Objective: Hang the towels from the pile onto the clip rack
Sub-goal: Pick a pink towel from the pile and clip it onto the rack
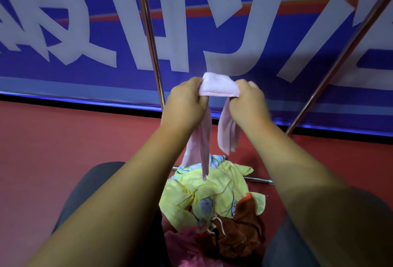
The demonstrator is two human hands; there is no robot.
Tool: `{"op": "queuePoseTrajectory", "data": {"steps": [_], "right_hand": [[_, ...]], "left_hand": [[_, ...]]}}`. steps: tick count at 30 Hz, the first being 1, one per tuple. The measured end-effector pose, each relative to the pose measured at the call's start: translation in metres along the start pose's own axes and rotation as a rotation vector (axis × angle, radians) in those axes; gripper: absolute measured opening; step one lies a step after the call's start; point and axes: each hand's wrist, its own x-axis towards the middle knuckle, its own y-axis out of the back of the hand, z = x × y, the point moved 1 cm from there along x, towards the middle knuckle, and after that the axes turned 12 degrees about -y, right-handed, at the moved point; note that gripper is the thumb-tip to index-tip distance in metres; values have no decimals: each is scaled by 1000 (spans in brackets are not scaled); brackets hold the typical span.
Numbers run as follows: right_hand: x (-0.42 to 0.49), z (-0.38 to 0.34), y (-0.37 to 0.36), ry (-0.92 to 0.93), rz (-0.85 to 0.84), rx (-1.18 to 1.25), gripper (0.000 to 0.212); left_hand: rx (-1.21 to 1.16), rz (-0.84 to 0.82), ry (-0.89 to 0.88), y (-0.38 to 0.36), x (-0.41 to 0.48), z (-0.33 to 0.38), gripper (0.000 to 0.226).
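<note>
A light pink towel (219, 87) is stretched between both hands at chest height, in front of a blue banner. My left hand (185, 101) grips its left end and my right hand (248, 101) grips its right end. Two loose tails of the towel hang down below the hands. Underneath, on the red floor, lies the pile of towels (214, 198): yellow ones on top, a rust-brown one and a darker pink one nearer me. No clips of the rack show in this view.
Two shiny metal poles rise from the floor: one (148, 33) left of the hands, one slanted (340, 54) on the right. A short metal bar (259, 179) lies on the floor behind the pile. My dark trouser legs (89, 186) flank the pile.
</note>
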Motion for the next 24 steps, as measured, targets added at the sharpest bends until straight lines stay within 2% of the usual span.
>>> {"op": "queuePoseTrajectory", "data": {"steps": [4, 7, 11, 18, 24], "right_hand": [[7, -28, 19, -16, -43, 31, 27], [16, -58, 43, 53, -28, 51, 26], [23, -117, 83, 141, 36, 8, 18], [44, -204, 143, 206, 165, -74, 14], [62, -253, 177, 231, 274, -91, 19]], "left_hand": [[66, -1, 56, 28, 18, -2, 15], [165, 7, 3, 56, 38, 9, 13], [215, 71, -39, 98, 74, 33, 15], [290, 211, -10, 163, 140, 61, 22], [321, 304, -31, 210, 190, 78, 24]]}}
